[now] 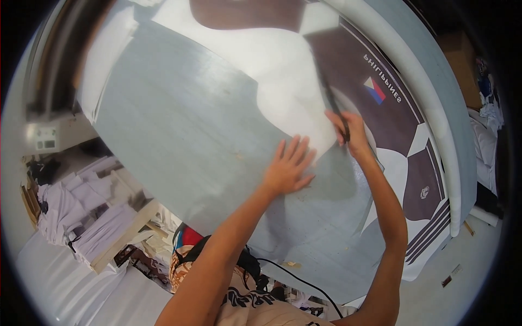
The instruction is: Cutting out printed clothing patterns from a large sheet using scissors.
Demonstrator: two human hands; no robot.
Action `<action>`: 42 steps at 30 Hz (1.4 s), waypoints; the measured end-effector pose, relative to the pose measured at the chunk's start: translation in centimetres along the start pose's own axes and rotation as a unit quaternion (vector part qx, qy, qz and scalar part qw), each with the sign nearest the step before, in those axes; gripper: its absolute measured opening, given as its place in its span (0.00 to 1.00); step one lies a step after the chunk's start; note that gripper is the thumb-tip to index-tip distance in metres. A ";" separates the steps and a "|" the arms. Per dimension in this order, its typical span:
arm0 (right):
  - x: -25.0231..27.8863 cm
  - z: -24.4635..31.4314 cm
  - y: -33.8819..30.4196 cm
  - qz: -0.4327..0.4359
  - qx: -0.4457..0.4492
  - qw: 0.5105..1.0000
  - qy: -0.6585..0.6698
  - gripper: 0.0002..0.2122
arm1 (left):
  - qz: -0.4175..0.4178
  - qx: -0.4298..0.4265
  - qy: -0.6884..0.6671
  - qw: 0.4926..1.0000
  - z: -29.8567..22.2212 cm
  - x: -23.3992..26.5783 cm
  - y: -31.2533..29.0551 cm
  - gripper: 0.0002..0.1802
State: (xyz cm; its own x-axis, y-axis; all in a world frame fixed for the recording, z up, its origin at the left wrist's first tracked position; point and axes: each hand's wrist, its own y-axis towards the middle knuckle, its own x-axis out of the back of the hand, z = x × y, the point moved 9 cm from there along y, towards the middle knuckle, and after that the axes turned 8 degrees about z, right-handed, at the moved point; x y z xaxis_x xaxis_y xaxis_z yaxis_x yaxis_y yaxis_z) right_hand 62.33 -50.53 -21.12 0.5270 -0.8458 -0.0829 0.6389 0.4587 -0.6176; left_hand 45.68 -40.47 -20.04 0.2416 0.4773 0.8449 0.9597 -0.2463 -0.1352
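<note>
My right hand (354,133) is closed around the dark handle of what looks like a pair of long scissors (333,100), blurred, whose blades lie along the border between white and dark maroon areas of a printed sheet (348,60). That sheet carries jersey-shaped panels, with lettering and a small flag emblem (375,90). To the left, my left hand (290,167) lies flat with fingers spread, its fingertips at the lower edge of the white part of the sheet (291,89). Its palm rests on the grey-blue tabletop (179,108).
A thick white roll (435,114) runs along the table's far right side. Below the left edge are piles of pale cloth or paper scraps (81,201) and a wooden frame (122,236). A black cable (304,281) crosses the near edge. A cardboard box (459,65) stands far right.
</note>
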 end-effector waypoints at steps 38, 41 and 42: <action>6.3 12.9 11.7 0.185 -0.061 0.929 -0.314 0.18 | 0.002 0.004 0.014 1.000 -0.1 0.9 -0.6 0.38; 6.6 13.6 13.5 0.209 -0.074 0.920 -0.322 0.17 | 0.009 0.005 0.019 1.000 -0.1 1.0 -0.7 0.38; 6.7 13.8 14.0 0.214 -0.073 0.917 -0.329 0.16 | 0.015 0.003 0.021 1.000 -0.2 0.9 -0.7 0.38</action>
State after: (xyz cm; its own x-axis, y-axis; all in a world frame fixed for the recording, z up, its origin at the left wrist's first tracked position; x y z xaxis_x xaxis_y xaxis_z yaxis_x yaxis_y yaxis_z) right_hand 82.55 -46.02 -19.49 0.9666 -0.2276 0.1178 0.2382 0.6280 -0.7408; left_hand 45.23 -40.02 -19.07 0.2640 0.4347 0.8610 0.9531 -0.2545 -0.1638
